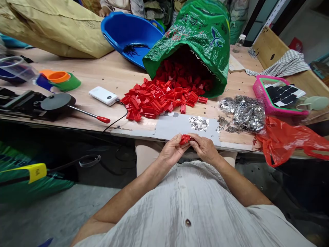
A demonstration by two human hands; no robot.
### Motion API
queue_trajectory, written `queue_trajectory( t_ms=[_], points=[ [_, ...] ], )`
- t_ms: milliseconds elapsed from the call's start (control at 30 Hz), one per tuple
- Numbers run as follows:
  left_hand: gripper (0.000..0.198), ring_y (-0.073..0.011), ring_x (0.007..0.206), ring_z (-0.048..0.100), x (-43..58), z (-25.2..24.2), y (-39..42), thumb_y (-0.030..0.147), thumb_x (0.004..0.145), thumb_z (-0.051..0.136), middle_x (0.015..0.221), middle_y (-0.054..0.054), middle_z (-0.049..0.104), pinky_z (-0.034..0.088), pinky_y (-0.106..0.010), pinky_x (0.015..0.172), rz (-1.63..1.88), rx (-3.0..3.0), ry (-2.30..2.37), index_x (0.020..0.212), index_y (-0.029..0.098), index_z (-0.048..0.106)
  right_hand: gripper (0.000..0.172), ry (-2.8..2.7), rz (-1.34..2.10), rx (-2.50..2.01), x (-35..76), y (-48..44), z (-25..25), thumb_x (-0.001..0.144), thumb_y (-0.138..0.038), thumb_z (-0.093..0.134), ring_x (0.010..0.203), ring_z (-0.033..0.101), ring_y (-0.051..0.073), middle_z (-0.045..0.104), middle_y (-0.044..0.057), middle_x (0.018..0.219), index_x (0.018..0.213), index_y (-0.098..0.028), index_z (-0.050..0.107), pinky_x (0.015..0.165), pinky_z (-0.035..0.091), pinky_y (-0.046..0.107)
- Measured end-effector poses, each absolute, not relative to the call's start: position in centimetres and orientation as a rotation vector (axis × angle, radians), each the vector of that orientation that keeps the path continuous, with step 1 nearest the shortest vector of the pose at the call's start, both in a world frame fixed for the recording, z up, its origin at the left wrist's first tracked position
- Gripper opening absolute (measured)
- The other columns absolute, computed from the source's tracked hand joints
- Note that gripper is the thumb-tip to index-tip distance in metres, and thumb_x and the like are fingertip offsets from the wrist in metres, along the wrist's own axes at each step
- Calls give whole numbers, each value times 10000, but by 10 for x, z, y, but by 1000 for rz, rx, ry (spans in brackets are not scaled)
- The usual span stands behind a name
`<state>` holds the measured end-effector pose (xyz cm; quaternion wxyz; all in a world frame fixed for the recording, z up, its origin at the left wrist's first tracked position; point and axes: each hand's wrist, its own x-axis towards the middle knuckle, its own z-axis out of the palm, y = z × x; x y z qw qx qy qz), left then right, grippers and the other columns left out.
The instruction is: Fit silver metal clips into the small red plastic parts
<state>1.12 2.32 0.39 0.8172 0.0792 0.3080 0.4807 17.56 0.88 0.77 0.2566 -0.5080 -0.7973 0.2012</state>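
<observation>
A small red plastic part (184,139) is held between my two hands at the table's front edge. My left hand (171,148) grips it from the left, fingers closed around it. My right hand (204,146) is pinched at its right end; what the fingertips hold there is too small to make out. Just beyond my hands, a pile of small flat metal pieces (199,123) lies on a grey sheet (174,124). Behind that, a heap of similar red plastic parts (156,97) spills from a green woven sack (203,24) lying on its side.
A blue basin (120,31) stands at the back. To the left are a white power bank (102,95) with a cable and a red-tipped lever (102,119). On the right lie plastic bags of metal pieces (248,113), a pink basket (259,91) and a red plastic bag (285,137).
</observation>
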Motion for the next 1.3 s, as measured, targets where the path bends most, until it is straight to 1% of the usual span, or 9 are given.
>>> queue_trajectory(
  t_ms=[167,333,433,567,700,867,1000,1167,1300],
  points=[
    [123,-124,782,657,15,-1,20,226,853,673,812,-28,680,550,-314,899,1031,191,685,775,138,635,388,-2163,529,-1404,175,9,2,1014,-404,346,926,669,211,716,72,1125,1262,-228,587,854,482,315],
    [264,-135,802,647,20,-5,17,285,813,718,739,5,626,507,-392,1002,1053,284,678,651,164,548,413,-2032,617,-1413,176,9,-3,1025,-382,294,888,667,187,732,53,1044,1165,-245,658,817,484,287],
    [221,-161,856,666,18,-8,13,260,801,730,776,-8,664,504,-429,1011,1016,248,674,688,162,567,386,-1998,691,-1394,181,8,-2,1021,-374,320,944,670,174,727,31,1078,1171,-266,659,847,476,268],
    [134,-213,890,699,10,-24,7,195,810,715,817,-50,704,537,-480,961,863,195,799,759,149,600,364,-1946,689,-1520,202,10,0,1016,-390,349,843,683,171,734,12,1005,1211,-282,637,734,468,256],
    [98,-196,818,705,9,-55,10,110,857,624,780,-82,696,583,-413,885,737,105,1066,759,121,615,373,-1863,530,-1721,231,29,-3,1001,-421,370,728,656,185,718,28,864,1213,-249,625,645,431,265],
    [180,-163,742,687,11,-86,22,-51,796,553,821,-93,700,601,-288,748,723,93,1168,798,109,635,285,-1880,354,-1805,246,73,-8,943,-337,497,835,638,209,704,57,903,1153,-206,640,770,452,308],
    [237,-157,737,683,8,-93,25,-97,741,555,833,-67,692,604,-285,735,753,102,1168,781,127,621,265,-2032,325,-1798,228,109,-5,921,-271,548,974,627,212,687,69,1068,1167,-225,635,861,459,326],
    [245,-161,708,685,3,-90,21,-61,728,633,823,-54,690,602,-284,709,734,118,1141,861,145,637,440,-2259,332,-1774,181,141,1,924,-290,567,1098,606,228,616,71,1273,1357,-299,492,908,466,349],
    [181,-167,693,688,-1,-79,18,0,748,681,804,-58,685,601,-321,765,728,151,1095,872,127,644,483,-2216,307,-1917,148,160,3,942,-476,515,1053,633,274,664,130,1167,1336,-208,438,865,483,393]
  ],
)
